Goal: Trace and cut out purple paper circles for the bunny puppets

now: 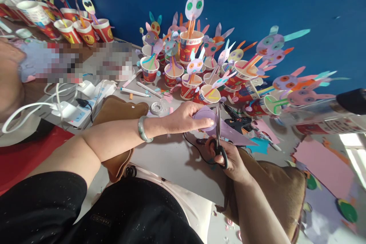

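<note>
My left hand, with a bangle on its wrist, pinches a piece of purple paper between thumb and fingers. A rounded outline shows on the paper near my thumb. My right hand is closed round the black handles of a pair of scissors. The blades point up and away from me, at the edge of the paper beside my left thumb. A pointed part of the sheet hangs out to the right, behind the scissors.
Paper cups with paper rabbit heads crowd the back of the table. A power strip with white cables lies left, near another person's arm. A black glue gun, a tape roll and pink paper lie about.
</note>
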`<state>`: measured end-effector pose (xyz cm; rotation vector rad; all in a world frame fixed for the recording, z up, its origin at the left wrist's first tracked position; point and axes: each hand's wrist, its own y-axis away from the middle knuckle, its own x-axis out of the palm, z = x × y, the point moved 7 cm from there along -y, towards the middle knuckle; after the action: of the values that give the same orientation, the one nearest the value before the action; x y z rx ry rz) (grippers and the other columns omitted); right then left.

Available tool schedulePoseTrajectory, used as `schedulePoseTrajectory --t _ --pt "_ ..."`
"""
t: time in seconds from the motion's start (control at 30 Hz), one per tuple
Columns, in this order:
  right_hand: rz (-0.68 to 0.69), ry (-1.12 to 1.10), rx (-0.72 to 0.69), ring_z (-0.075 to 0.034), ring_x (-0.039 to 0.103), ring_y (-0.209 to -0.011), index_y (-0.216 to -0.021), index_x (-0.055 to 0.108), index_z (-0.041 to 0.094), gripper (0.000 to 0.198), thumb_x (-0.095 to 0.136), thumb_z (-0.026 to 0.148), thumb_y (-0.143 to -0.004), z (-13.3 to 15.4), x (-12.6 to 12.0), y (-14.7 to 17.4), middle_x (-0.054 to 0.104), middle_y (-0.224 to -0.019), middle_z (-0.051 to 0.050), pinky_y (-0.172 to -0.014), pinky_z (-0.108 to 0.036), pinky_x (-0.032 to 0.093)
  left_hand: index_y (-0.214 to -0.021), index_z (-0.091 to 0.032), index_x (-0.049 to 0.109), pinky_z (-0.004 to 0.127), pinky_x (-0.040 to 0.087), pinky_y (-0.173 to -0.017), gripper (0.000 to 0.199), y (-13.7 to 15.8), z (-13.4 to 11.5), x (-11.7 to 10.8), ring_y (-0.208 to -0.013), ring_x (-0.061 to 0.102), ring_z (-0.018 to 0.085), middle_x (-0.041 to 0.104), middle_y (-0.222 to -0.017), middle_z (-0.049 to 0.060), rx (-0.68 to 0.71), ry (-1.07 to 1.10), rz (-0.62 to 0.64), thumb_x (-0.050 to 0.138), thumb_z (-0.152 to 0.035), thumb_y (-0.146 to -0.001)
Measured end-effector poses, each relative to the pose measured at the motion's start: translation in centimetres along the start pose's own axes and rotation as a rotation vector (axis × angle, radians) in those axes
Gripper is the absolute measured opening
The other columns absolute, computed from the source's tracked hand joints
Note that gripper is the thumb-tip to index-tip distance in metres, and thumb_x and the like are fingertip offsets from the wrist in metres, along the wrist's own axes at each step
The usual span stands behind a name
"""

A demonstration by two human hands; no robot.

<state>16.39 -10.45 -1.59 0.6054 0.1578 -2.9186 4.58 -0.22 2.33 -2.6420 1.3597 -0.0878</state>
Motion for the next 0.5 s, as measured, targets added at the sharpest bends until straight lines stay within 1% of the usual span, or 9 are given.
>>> schedulePoseTrajectory --t 0.33,0.5 --pt "-0.01 0.002 0.014 -0.017 0.042 -0.064 -0.062 0.046 0.021 0.065 0.052 0.084 -0.077 -0.23 -0.03 0.11 0.05 -0.066 -0.002 -0.06 -0.032 0.034 -0.068 -0.013 0.058 0.019 0.038 -0.055 0.024 0.03 0.08 0.11 -0.059 0.049 0.006 0.056 -0.063 -0.001 -0.004 0.037 -0.002 0.062 -0.031 -0.083" --pt "-0.001 0.015 0.004 -0.017 0.042 -0.065 -0.062 0.046 0.021 0.064 0.051 0.083 -0.079 -0.21 -0.08 0.17 0.05 -0.067 -0.002 -0.061 -0.032 0.034 -0.071 -0.013 0.058 0.018 0.041 -0.056 0.021 0.0 0.19 0.08 -0.059 0.052 0.006 0.058 -0.064 -0.001 -0.003 0.065 -0.009 0.062 -0.03 -0.084"
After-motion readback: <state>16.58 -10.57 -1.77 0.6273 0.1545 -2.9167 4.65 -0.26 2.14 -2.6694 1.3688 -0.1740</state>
